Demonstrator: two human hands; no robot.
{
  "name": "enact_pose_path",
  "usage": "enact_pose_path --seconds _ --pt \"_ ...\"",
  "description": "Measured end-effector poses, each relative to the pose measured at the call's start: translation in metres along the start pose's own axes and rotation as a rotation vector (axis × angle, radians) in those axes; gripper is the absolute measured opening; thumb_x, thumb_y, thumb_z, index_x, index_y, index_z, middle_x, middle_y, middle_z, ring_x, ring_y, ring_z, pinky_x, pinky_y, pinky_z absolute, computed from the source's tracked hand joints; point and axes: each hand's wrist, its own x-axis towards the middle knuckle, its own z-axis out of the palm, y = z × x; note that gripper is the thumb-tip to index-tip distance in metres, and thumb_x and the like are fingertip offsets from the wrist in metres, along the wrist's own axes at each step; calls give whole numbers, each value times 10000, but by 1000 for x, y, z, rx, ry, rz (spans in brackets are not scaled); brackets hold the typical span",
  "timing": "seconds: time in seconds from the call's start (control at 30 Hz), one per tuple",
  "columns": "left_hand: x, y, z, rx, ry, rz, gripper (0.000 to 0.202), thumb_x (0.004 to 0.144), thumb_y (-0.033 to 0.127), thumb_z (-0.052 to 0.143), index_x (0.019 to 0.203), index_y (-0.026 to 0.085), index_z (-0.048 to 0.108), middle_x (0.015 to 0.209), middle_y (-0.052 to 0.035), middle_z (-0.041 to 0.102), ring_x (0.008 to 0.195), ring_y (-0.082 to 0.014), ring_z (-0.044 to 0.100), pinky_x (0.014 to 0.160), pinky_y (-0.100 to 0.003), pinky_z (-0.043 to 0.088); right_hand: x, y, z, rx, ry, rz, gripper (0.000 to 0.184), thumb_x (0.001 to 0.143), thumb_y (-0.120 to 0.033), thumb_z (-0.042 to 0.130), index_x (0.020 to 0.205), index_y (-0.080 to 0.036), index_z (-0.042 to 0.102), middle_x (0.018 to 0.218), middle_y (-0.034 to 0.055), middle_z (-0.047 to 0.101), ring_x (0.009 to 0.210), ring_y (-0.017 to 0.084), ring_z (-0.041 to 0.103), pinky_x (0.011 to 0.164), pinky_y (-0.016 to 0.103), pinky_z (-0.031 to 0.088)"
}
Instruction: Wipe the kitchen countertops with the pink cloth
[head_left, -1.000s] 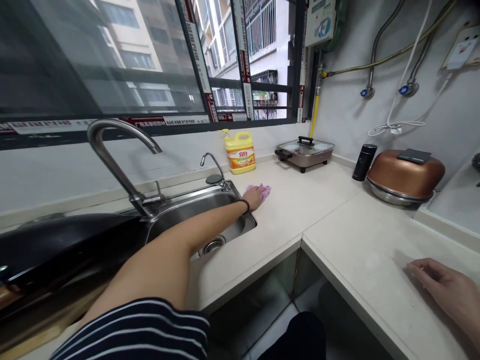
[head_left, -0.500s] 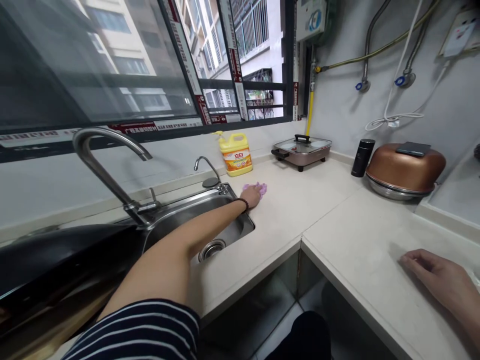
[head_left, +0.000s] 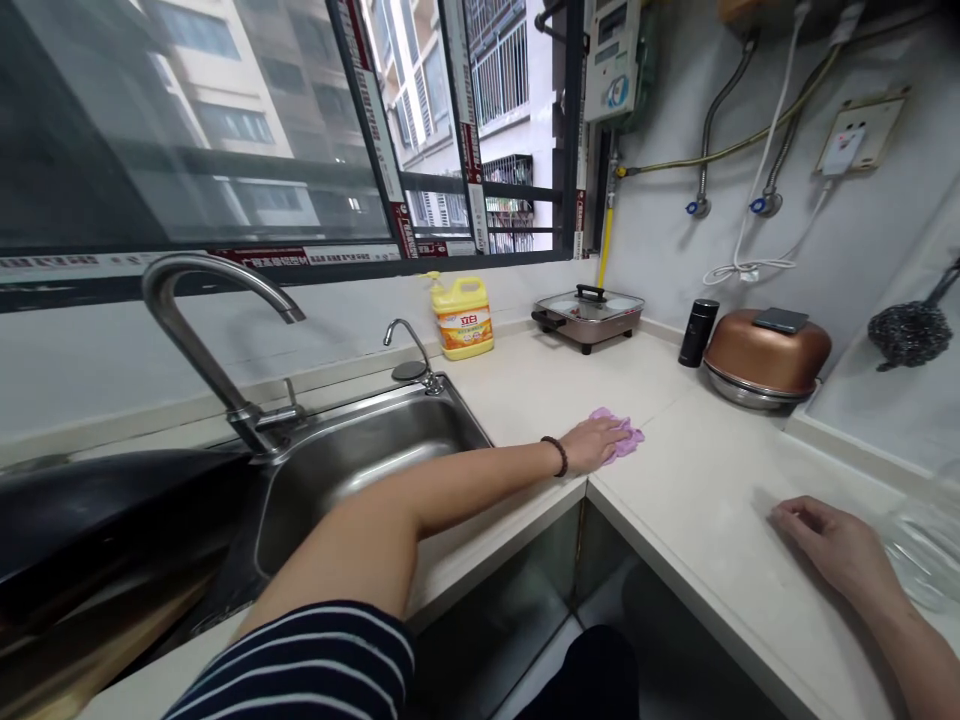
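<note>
- From remote stn, I'm seeing L hand (head_left: 592, 447) holding crumpled pink cloth (head_left: 628, 440) down on counter (head_left: 705, 490) nr inner corner, fingers curving over it; grip force I'm unable to tell.
- R hand (head_left: 836, 548) is staying empty, approx. half open, fingers loosely curling, low at counter's R wing; contact unclear.
- Yellow detergent btl (head_left: 465, 322) is standing nr sink (head_left: 469, 415), far corner.
- Lidded elec. pan (head_left: 592, 320), blk flask (head_left: 698, 333), copper-col. bowl (head_left: 765, 350) are sitting further back.
</note>
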Motion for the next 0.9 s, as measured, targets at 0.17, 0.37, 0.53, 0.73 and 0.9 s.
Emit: enact_pose_path --seconds 0.17,0.37,0.53,0.73,0.9 --pt "-76 8 -24 -59 16 77 507 1100 370 313 1572 276 474 1664 -42 420 1552 -207 352 1306 -434 236 -2 -1 -5 21 11 -7 471 813 -677 567 855 -255 773 727 18 721 663 233 650 606 323 462" --pt "-192 21 -49 -74 -18 28 536 1123 444 232 1637 366 360 1700 9 349 1576 -204 299 1313 -440 242 -4 -11 -2 47 16 -28 412 838 -617 550 831 -262 758 720 11 714 660 217 644 612 315 443" --pt "-212 25 -56 -56 -67 8 535 1119 433 260 1649 401 326 1706 16 333 1572 -216 310 1304 -454 278 -1 -19 2 55 14 -21 366 846 -563 540 838 -268 757 703 11 702 643 208 627 597 312 409" --pt "-129 17 -45 -71 -88 126 541 1117 416 262 1628 299 392 1680 -56 386 1570 -237 315 1301 -494 268 1 -27 5 84 43 -28 302 840 -485 565 841 -263 770 742 26 716 659 203 619 607 311 397" --pt "-58 38 -35 -141 -191 392 538 1106 470 290 1577 283 471 1656 -72 428 1561 -238 337 1298 -480 270 3 -27 3 102 118 -17 288 847 -474 578 828 -255 764 697 23 694 624 194 586 606 312 387"
